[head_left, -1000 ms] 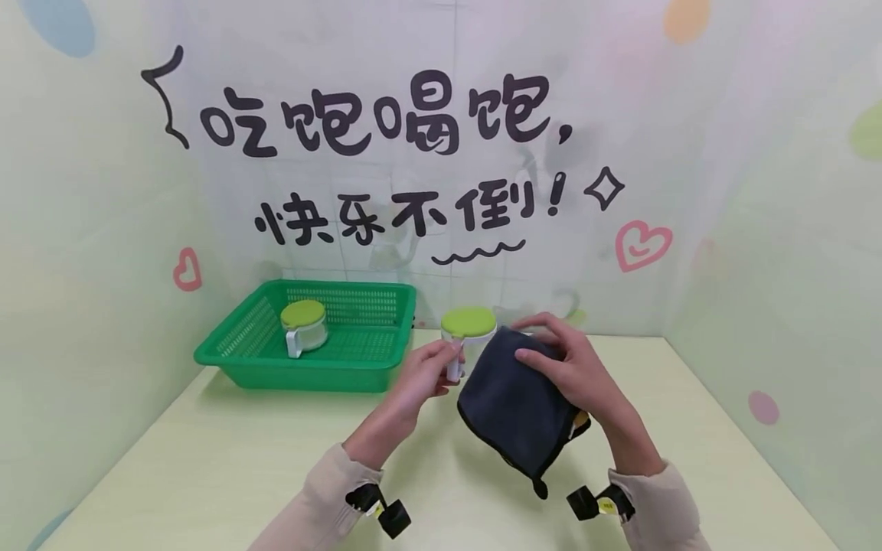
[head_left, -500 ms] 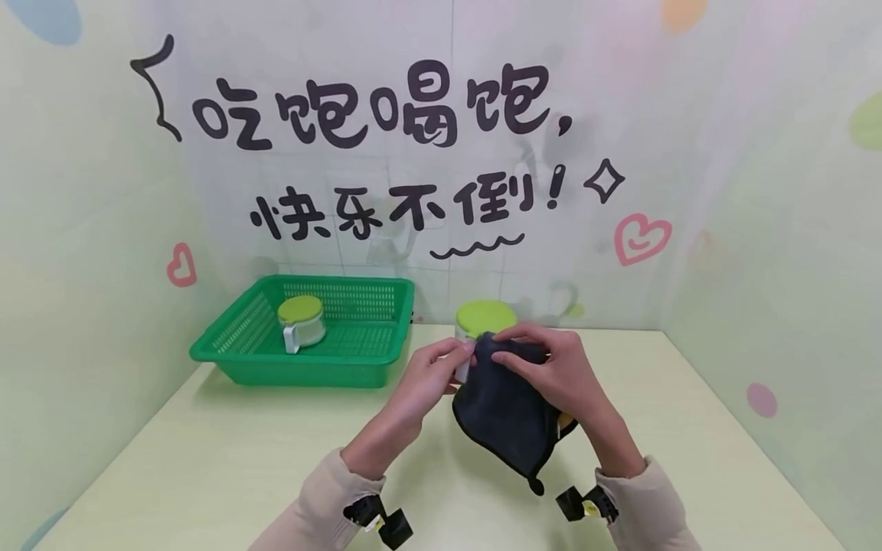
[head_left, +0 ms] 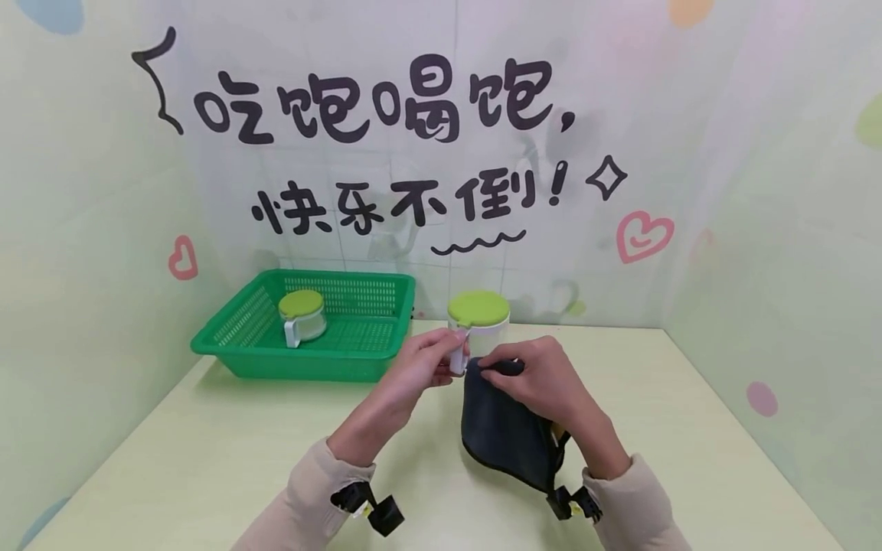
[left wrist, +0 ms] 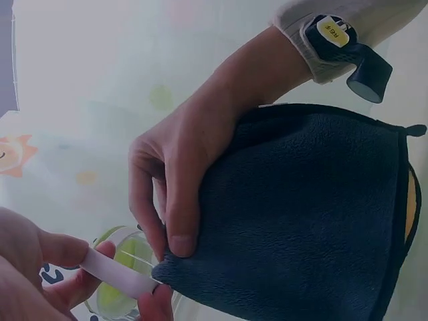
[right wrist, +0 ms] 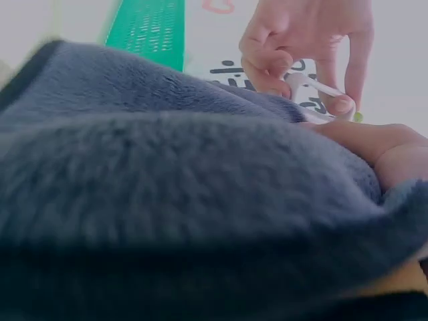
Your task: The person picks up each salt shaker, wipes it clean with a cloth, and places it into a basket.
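Near the pale surface's (head_left: 689,444) far-left corner sits a green plastic basket (head_left: 310,367). The right hand (head_left: 547,383) pinches a navy plush cloth (head_left: 501,436); toward the far edge, the left hand (head_left: 412,373) grips a clear, green-lidded jar (head_left: 480,315) by its white handle (left wrist: 124,275).

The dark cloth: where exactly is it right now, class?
In the head view, the dark cloth hangs right of centre, pinched by the right hand, just below the green-lidded jar that the left hand holds.
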A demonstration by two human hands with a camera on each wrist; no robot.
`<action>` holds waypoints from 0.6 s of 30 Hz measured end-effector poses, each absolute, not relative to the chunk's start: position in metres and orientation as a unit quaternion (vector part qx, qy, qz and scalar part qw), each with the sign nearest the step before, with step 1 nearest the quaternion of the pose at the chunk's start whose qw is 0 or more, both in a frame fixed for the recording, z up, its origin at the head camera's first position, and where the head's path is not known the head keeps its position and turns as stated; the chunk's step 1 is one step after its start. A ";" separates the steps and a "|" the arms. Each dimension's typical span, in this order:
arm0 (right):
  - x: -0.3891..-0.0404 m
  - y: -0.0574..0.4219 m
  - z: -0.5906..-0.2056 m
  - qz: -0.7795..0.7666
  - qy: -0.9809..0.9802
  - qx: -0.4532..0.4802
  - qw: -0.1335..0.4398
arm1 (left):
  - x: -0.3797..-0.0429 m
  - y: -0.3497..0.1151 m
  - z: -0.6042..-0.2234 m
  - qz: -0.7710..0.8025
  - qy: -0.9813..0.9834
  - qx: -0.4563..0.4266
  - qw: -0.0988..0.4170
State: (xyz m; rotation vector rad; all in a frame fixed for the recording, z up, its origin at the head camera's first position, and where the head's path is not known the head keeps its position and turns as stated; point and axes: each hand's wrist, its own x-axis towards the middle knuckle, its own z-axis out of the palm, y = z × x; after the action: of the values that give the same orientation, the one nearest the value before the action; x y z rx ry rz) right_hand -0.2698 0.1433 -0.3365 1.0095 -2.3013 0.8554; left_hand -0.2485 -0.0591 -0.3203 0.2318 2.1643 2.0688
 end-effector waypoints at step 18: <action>-0.276 0.141 -0.341 0.331 -0.821 0.388 0.257 | -0.256 -0.065 -0.318 0.694 0.712 0.070 0.085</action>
State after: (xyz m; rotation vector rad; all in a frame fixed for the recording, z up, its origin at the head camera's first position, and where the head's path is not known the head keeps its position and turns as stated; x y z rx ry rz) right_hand -0.2761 0.1414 -0.3406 1.0527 -2.2267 0.8980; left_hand -0.2558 -0.0645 -0.3183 0.2093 2.1227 2.0678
